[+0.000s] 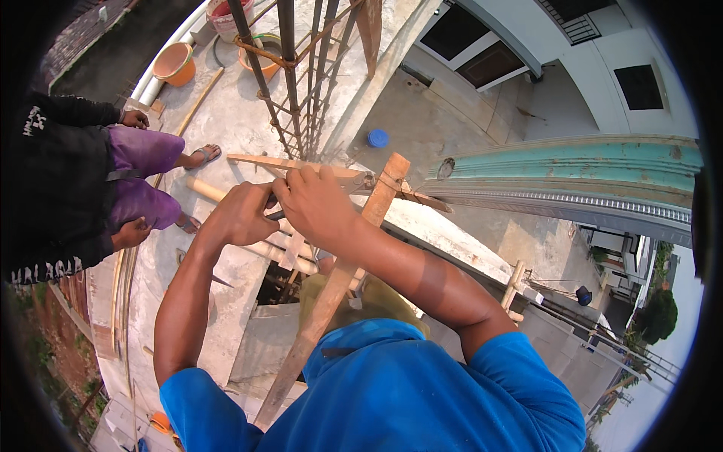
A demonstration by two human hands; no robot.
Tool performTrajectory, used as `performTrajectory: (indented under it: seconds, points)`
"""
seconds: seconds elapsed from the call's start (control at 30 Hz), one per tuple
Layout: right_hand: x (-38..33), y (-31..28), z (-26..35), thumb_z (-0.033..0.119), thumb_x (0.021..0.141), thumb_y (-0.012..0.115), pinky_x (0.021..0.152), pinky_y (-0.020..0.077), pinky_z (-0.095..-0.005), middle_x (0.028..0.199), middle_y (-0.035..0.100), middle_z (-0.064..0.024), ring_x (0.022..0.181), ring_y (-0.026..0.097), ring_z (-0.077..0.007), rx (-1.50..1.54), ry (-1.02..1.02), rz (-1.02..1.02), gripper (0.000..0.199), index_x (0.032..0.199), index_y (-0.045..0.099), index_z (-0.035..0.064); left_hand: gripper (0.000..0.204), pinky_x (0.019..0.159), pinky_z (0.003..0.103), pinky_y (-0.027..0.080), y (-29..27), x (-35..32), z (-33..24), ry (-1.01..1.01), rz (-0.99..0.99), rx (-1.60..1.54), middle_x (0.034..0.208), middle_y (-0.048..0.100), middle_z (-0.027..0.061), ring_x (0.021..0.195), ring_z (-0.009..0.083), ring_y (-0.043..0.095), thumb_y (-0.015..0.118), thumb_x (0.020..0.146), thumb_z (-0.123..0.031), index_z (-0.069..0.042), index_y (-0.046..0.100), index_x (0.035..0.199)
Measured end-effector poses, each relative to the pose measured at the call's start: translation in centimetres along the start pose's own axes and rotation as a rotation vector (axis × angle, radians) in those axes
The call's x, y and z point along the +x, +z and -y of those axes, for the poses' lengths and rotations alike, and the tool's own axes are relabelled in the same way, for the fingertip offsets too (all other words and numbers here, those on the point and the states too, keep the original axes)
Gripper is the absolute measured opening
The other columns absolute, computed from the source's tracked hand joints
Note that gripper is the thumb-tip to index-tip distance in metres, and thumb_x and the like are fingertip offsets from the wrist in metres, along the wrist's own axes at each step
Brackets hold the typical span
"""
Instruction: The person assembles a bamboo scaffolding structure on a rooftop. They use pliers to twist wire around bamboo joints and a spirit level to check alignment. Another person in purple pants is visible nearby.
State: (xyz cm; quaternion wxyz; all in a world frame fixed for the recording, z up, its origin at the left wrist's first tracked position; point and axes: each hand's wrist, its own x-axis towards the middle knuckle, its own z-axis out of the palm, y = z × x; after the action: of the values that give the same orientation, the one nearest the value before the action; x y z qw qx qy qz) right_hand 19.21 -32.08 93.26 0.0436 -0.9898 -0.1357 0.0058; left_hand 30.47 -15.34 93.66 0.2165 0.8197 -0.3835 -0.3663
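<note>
wooden strip point(301, 163) clasped by both closed hands point(316, 203).

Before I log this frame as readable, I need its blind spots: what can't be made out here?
All in the head view:
- What the left hand grips: only a dark tip shows, fingers cover the rest.
- The joint on the wooden batten: the right hand covers most of it.
- The batten's lower end: hidden behind the blue shirt.
- The nearby person: cut off by the frame's dark rim.
</note>
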Motion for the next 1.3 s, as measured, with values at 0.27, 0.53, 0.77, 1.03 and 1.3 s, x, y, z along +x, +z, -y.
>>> performTrajectory:
  seconds: [0.27, 0.53, 0.77, 1.03, 1.3]
  points:
    - [3.0, -2.1, -1.5, 0.013, 0.090, 0.065, 0.076, 0.0613, -0.0447, 0.089, 0.077, -0.0184, 0.086, 0.078, -0.0347, 0.359, 0.131, 0.159, 0.018, 0.099, 0.075, 0.0010, 0.036, 0.074, 0.044, 0.051, -4.7, 1.5, 0.2, -0.002, 0.265, -0.079, 0.088, 0.073, 0.0228, 0.082, 0.0400, 0.069, 0.075, 0.072, -0.018, 0.002, 0.070, 0.102]
    - [5.5, -3.3, -3.2, 0.012, 0.089, 0.066, 0.080, 0.0631, -0.0421, 0.097, 0.080, -0.0165, 0.094, 0.078, -0.0343, 0.378, 0.059, 0.500, 0.018, 0.100, 0.079, 0.0055, 0.042, 0.076, 0.045, 0.050, 3.2, 0.2, 1.0, 0.154, -0.589, 0.549, 0.088, 0.069, 0.0125, 0.081, 0.0326, 0.071, 0.074, 0.074, -0.006, -0.006, 0.060, 0.113]
    - [2.5, -2.0, -0.5, 0.017, 0.088, 0.071, 0.076, 0.0535, -0.0419, 0.095, 0.076, -0.0137, 0.091, 0.076, -0.0256, 0.151, 0.191, 0.184, 0.021, 0.106, 0.072, 0.0052, 0.048, 0.084, 0.057, 0.053, 0.0, 1.1, 0.7, 0.087, -0.004, 0.100, 0.100, 0.073, 0.0292, 0.097, 0.0514, 0.069, 0.069, 0.074, -0.009, 0.004, 0.055, 0.119]
    - [-0.9, 0.4, 0.2, 0.019, 0.091, 0.066, 0.081, 0.0471, -0.0415, 0.091, 0.073, -0.0099, 0.093, 0.069, -0.0259, 0.143, 0.067, 0.023, 0.013, 0.095, 0.073, 0.0082, 0.052, 0.078, 0.059, 0.052, 2.9, -2.6, -2.6, -0.091, -0.053, -0.020, 0.086, 0.070, 0.0301, 0.086, 0.0540, 0.067, 0.067, 0.076, -0.009, 0.005, 0.052, 0.125]
    - [-2.0, 0.0, 1.2, 0.020, 0.091, 0.065, 0.084, 0.0438, -0.0421, 0.090, 0.072, -0.0099, 0.092, 0.065, -0.0252, 0.066, 0.041, 0.077, 0.014, 0.094, 0.072, 0.0078, 0.050, 0.088, 0.057, 0.052, 5.0, -3.2, -4.0, -0.225, -0.095, -0.140, 0.099, 0.071, 0.0325, 0.098, 0.0527, 0.068, 0.070, 0.076, -0.012, 0.005, 0.052, 0.120]
